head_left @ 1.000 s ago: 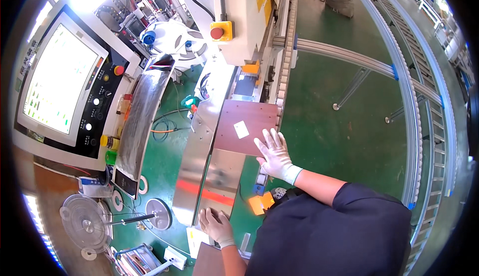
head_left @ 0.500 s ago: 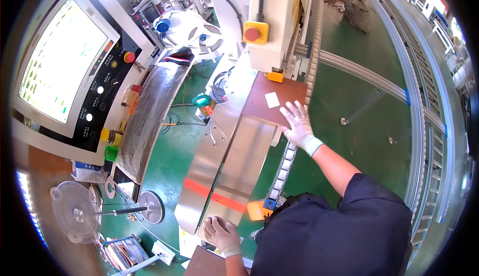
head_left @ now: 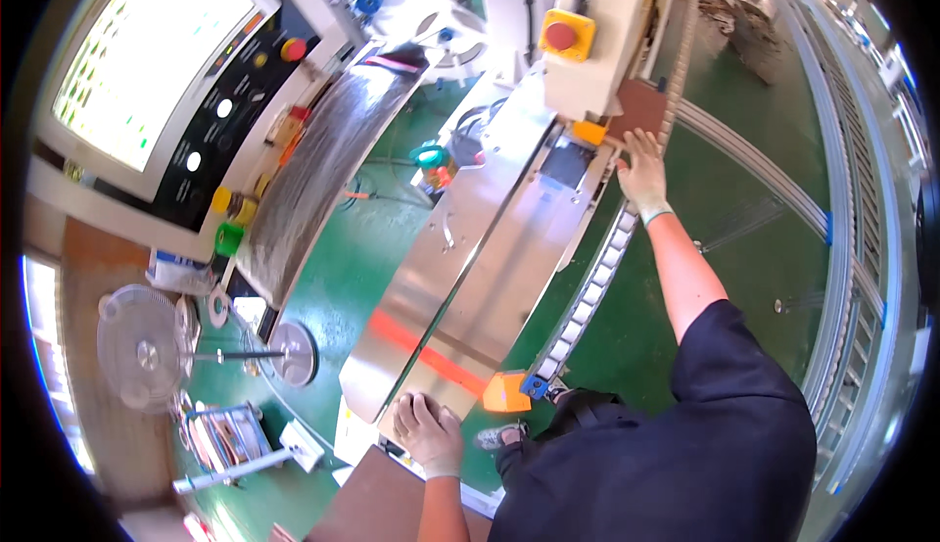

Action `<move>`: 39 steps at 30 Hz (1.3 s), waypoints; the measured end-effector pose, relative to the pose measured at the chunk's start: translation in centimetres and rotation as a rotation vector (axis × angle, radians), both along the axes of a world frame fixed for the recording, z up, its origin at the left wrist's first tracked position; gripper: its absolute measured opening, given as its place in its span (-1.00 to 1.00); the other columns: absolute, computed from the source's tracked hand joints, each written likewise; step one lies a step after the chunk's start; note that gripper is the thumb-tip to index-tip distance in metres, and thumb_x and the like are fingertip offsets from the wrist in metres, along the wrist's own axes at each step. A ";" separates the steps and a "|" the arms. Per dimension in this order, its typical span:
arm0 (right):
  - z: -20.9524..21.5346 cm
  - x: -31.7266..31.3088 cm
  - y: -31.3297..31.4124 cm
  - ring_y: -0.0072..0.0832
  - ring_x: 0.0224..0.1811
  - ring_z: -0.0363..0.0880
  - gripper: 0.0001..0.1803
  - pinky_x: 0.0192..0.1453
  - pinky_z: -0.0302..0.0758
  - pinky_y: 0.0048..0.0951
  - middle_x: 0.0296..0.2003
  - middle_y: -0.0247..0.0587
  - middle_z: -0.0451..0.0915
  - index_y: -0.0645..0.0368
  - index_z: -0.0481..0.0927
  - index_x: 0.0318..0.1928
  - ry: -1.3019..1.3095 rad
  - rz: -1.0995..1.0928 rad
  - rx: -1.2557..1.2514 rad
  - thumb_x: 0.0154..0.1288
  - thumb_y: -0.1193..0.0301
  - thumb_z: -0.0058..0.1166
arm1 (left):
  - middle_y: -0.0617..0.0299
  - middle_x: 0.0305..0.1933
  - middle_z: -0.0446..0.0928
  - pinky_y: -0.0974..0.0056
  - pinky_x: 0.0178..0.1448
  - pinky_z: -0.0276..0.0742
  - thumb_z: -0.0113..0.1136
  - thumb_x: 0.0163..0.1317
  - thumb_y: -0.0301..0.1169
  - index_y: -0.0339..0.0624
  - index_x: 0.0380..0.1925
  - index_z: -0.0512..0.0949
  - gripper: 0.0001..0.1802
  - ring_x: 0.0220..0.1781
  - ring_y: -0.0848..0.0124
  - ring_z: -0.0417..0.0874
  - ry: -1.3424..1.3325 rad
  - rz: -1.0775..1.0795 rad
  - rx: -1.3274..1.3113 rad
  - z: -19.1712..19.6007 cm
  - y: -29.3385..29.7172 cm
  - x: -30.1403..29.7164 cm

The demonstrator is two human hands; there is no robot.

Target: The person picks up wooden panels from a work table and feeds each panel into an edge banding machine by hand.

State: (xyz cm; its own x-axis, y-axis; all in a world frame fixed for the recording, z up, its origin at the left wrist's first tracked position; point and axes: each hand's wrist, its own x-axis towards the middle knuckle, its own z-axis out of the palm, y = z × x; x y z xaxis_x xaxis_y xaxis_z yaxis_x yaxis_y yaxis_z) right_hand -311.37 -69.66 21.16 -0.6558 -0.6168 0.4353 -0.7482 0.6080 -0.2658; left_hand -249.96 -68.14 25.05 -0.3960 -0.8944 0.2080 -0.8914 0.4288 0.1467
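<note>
The right hand (head_left: 643, 172), fingers spread flat, has pushed the brown board (head_left: 638, 108) further under the machine (head_left: 597, 23). The left hand (head_left: 428, 431) stays curled on the steel table (head_left: 470, 278) edge.

lit control screen (head_left: 147, 52), red emergency button (head_left: 561, 35), floor fan (head_left: 147, 348), green floor (head_left: 744, 219)

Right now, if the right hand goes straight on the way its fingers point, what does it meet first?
Probably the brown panel: the right hand already lies at its near edge, fingers pointing along it toward the machine housing. Depth is unclear.
</note>
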 end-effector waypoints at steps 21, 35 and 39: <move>-1.5 34.9 9.7 -0.12 0.02 0.61 -0.50 0.20 0.47 -0.07 -0.09 -0.06 0.69 0.03 0.51 0.40 -0.094 0.742 0.050 0.53 0.25 0.08 | -0.07 0.51 0.35 -0.10 0.68 0.06 0.21 0.35 -0.10 -0.23 0.43 0.35 -0.27 0.62 -0.05 0.20 0.296 0.027 0.295 -2.7 18.0 11.3; -10.5 56.6 25.8 -0.13 0.12 0.68 -0.66 0.26 0.56 -0.20 0.01 0.05 0.71 0.19 0.66 0.05 -0.646 1.179 0.944 0.47 0.23 0.07 | -0.14 0.36 0.53 -0.02 0.43 0.46 -0.02 0.42 0.01 -0.18 0.23 0.54 -0.41 0.38 -0.05 0.55 0.573 1.609 1.167 -18.0 71.3 44.6; -11.6 64.5 37.9 -0.02 0.27 0.60 -0.51 0.39 0.49 -0.14 0.14 0.07 0.68 0.12 0.66 0.20 -0.431 1.418 1.379 0.47 0.08 0.06 | -0.14 0.30 0.57 0.01 0.43 0.46 -0.06 0.47 0.04 -0.20 0.20 0.56 -0.41 0.36 -0.07 0.56 0.580 1.653 1.062 -17.2 73.4 43.8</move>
State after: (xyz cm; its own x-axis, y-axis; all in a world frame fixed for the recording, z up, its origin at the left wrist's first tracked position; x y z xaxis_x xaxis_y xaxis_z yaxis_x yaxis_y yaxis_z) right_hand -246.90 -31.75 9.56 0.5821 -0.4059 -0.7045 -0.8125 -0.3222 -0.4857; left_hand -206.11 5.23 7.89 0.6553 -0.0883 -0.7502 -0.0288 -0.9953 0.0920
